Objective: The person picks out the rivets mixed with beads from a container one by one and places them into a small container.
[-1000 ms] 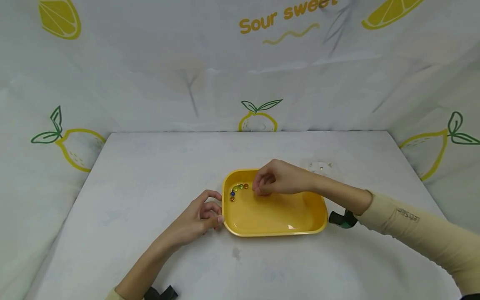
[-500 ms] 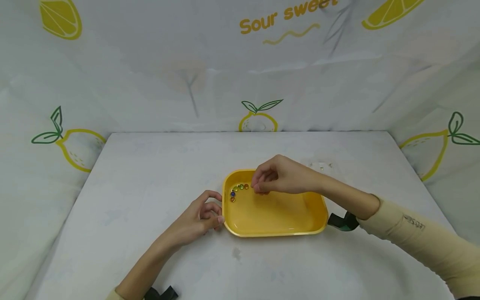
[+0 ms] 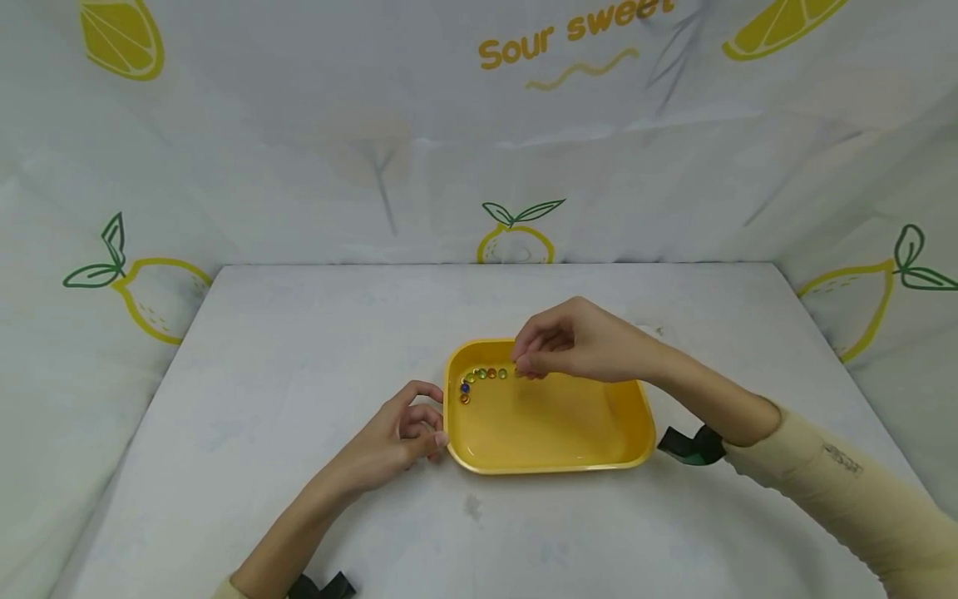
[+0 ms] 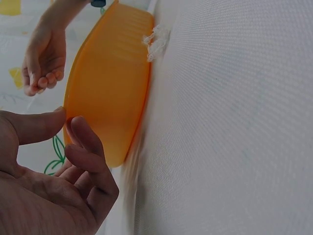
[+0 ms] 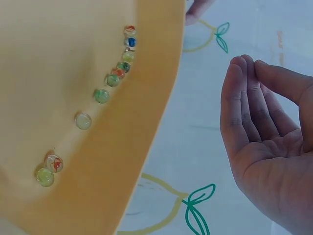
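Several small glass marbles (image 5: 101, 95) lie in a curved line along the far left wall of a yellow plastic tray (image 3: 554, 433). Clear, green, orange and blue colours show in them. My right hand (image 3: 569, 341) hovers over the tray's back edge, thumb tip meeting the fingertips. In the right wrist view, my right hand (image 5: 269, 112) shows nothing between thumb and fingers. My left hand (image 3: 400, 428) is at the tray's left side, thumb and fingertips touching its rim. In the left wrist view, my left hand (image 4: 63, 171) has loosely bent fingers beside the outer wall.
The tray stands on a table with a white cover (image 3: 299, 333). Behind the right forearm lies a small clear item (image 3: 659, 331), mostly hidden. A white backdrop with lemon prints (image 3: 516, 243) surrounds the table. A frayed white tuft (image 4: 157, 44) shows beside the tray.
My right hand has risen and moved right, away from the row. More marbles now show beside its fingertips. The left hand and the tray have stayed in place.
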`<state>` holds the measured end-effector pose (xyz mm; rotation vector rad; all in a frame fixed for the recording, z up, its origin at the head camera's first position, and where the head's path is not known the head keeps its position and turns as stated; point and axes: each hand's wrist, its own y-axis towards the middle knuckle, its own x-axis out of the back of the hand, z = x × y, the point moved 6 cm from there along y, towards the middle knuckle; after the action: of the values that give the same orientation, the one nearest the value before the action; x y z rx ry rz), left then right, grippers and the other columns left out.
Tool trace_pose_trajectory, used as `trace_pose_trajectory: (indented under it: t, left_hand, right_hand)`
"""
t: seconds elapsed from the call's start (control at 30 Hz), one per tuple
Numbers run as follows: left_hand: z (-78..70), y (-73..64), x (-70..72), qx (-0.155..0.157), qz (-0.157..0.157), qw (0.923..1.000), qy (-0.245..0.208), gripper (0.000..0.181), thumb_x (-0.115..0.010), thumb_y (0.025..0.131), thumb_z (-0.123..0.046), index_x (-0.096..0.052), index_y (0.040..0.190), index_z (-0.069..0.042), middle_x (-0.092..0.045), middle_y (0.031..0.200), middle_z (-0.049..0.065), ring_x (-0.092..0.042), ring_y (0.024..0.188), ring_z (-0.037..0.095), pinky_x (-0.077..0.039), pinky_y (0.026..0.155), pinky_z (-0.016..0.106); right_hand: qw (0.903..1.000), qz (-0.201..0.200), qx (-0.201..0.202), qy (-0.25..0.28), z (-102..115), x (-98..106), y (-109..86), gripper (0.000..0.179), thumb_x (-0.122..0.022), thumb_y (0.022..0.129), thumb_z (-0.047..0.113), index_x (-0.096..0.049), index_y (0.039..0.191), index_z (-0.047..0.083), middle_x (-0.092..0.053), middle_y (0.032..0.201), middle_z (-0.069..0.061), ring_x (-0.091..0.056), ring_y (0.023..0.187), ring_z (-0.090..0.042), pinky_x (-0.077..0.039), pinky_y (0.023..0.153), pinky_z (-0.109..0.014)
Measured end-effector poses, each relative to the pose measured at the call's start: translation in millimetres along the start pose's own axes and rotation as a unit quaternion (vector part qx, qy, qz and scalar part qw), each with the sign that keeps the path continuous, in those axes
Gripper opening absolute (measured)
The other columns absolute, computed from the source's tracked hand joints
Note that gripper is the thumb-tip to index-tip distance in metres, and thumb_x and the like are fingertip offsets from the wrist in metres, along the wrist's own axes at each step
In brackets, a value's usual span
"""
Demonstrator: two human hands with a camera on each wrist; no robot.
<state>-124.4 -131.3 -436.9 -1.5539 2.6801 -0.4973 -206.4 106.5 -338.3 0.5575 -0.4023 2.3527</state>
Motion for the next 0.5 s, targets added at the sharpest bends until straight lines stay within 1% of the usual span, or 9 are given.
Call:
trace_pose_trajectory:
  t: [0.13, 0.2, 0.27, 0.37, 0.5]
  left_hand:
    - [0.5, -0.1, 0.0, 0.002, -0.001, 1.0, 0.0, 0.05, -0.067, 0.101, -0.008, -0.041, 0.143, -0.004, -0.066, 0.099, 0.008, -0.061, 0.081, 0.018, -0.043, 0.062, 0.022]
    - [0.7, -0.3, 0.0, 0.002, -0.001, 1.0, 0.0, 0.05, -0.067, 0.101, -0.008, -0.041, 0.144, -0.004, -0.066, 0.099, 0.008, -0.061, 0.081, 0.018, -0.043, 0.062, 0.022]
    - [0.8, -0.4, -0.1, 0.002, -0.001, 1.0, -0.001, 0.05, -0.067, 0.101, -0.009, -0.041, 0.144, -0.004, -0.066, 0.099, 0.008, -0.061, 0.08, 0.017, -0.043, 0.062, 0.022]
    - [0.4, -0.2, -0.2, -0.002, 0.001, 1.0, -0.001, 0.05, -0.067, 0.101, -0.009, -0.041, 0.144, -0.004, -0.066, 0.1, 0.009, -0.061, 0.08, 0.017, -0.042, 0.061, 0.022]
    - [0.3, 0.2, -0.1, -0.004, 0.002, 1.0, -0.001, 0.05, -0.066, 0.101, -0.009, -0.041, 0.144, -0.004, -0.067, 0.101, 0.01, -0.06, 0.079, 0.017, -0.042, 0.06, 0.022]
  right_hand:
    - [0.9998, -0.018, -0.01, -0.003, -0.6, 5.9, -5.0, 0.008, -0.079, 0.098, 0.012, -0.078, 0.106, 0.01, -0.081, 0.095, -0.003, -0.076, 0.084, -0.02, -0.06, 0.071, -0.027]
    - [0.9996, -0.025, -0.012, 0.002, -2.4, 8.7, -7.9, 0.007, -0.08, 0.099, 0.013, -0.078, 0.105, 0.01, -0.081, 0.095, -0.004, -0.076, 0.083, -0.02, -0.059, 0.068, -0.027]
    - [0.9994, -0.032, -0.012, 0.008, -3.0, 12.2, -11.3, 0.008, -0.08, 0.098, 0.013, -0.078, 0.105, 0.009, -0.082, 0.096, -0.006, -0.076, 0.084, -0.021, -0.061, 0.071, -0.028]
    - [0.999, -0.042, -0.013, 0.008, -2.7, 18.1, -17.0, 0.009, -0.081, 0.097, 0.013, -0.078, 0.105, 0.01, -0.081, 0.096, -0.007, -0.076, 0.084, -0.021, -0.064, 0.077, -0.029]
    - [0.9981, -0.061, -0.003, -0.005, 2.2, 26.7, -24.7, 0.009, -0.082, 0.097, 0.013, -0.079, 0.105, 0.011, -0.081, 0.096, -0.008, -0.076, 0.082, -0.021, -0.066, 0.081, -0.031]
